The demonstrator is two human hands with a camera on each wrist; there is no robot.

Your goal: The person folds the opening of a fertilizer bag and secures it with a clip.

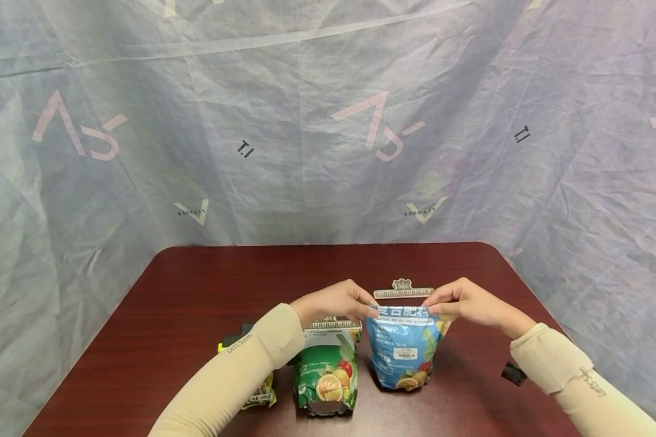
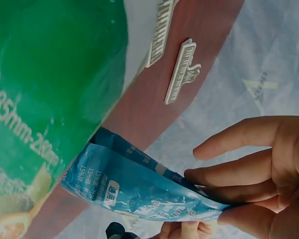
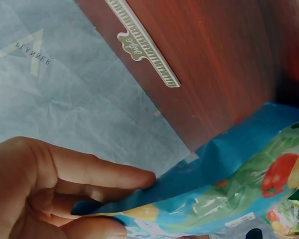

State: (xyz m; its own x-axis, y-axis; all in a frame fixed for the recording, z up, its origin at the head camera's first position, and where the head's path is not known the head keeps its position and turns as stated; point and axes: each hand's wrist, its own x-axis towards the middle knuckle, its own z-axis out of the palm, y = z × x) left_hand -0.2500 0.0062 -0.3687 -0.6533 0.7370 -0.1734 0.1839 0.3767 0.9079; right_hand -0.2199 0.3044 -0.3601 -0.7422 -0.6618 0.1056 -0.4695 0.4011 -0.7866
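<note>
A blue fertilizer bag (image 1: 399,358) with fruit pictures stands on the table, its top edge pinched at both corners. My left hand (image 1: 336,301) pinches the left corner between thumb and fingers, and my right hand (image 1: 464,303) pinches the right one. In the left wrist view the left hand (image 2: 269,174) grips the bag's edge (image 2: 144,189). The right wrist view shows the right hand (image 3: 65,189) at the other corner. Behind the bag lies a metal ruler-marked clip (image 1: 404,292), touched by neither hand.
Left of the blue bag stands a green bag (image 1: 325,370) with a similar clip (image 1: 333,324) across its top. A yellow-and-black package (image 1: 262,394) is partly hidden by the left sleeve. A small black object (image 1: 513,374) lies by the right forearm on the dark red table (image 1: 197,291).
</note>
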